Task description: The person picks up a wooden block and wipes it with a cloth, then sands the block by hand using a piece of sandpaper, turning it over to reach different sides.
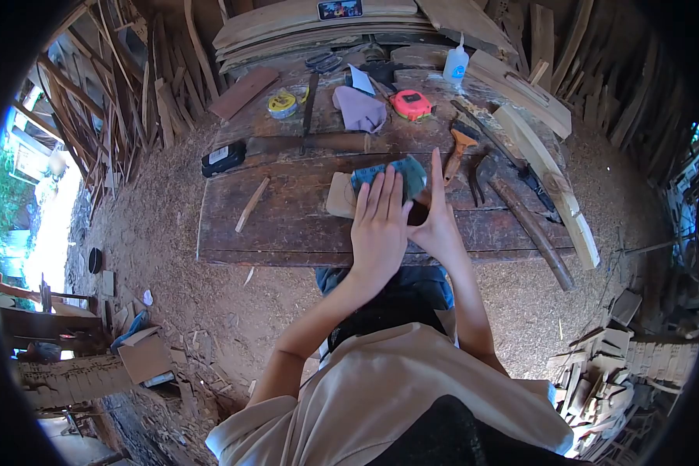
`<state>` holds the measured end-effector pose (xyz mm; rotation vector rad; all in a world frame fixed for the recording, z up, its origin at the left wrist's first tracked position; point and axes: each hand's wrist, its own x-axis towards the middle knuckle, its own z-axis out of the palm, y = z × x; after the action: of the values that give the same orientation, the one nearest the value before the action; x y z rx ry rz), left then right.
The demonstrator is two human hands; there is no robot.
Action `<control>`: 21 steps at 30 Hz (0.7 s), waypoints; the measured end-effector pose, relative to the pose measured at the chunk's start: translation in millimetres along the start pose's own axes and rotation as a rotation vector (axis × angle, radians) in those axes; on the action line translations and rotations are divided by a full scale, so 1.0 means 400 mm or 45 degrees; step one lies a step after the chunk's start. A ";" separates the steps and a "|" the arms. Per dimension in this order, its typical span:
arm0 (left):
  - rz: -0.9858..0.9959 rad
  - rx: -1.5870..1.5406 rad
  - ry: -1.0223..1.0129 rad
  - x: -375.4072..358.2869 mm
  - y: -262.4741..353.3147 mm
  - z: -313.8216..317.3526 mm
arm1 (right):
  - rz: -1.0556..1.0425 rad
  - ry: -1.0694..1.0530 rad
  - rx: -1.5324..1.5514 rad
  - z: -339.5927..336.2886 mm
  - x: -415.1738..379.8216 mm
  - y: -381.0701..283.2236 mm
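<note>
On the workbench in front of me lies a pale wooden block with rounded corners. A blue-green sheet that looks like sandpaper covers part of it, its right side curling up. My left hand rests flat on the sheet, fingers stretched forward. Just to the right, my right hand stands on edge with its index finger pointing away from me and its thumb reaching toward the left hand. A dark gap or object shows between the two hands; I cannot make it out.
Around them on the bench are a hammer, an orange-handled tool, a red tape measure, a yellow tape, a grey cloth, a glue bottle and a wood stick. A long curved board lies right.
</note>
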<state>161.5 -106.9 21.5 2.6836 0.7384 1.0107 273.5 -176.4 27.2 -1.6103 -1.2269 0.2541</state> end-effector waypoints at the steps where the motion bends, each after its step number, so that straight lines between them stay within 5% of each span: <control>1: -0.009 -0.023 -0.024 -0.017 0.010 -0.009 | -0.002 0.006 0.001 -0.006 -0.002 -0.006; 3: -0.030 -0.033 -0.087 -0.055 0.033 -0.019 | 0.208 -0.106 0.064 -0.016 -0.004 -0.008; 9: -0.043 -0.021 -0.065 -0.023 0.012 -0.009 | 0.014 -0.011 0.057 0.006 -0.004 0.014; 21: -0.016 0.056 -0.067 -0.061 0.019 -0.027 | 0.130 -0.051 0.006 -0.007 -0.003 -0.011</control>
<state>141.7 -126.0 18.2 2.7275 0.7756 0.9282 272.2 -179.4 31.4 -1.6732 -1.1752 0.3549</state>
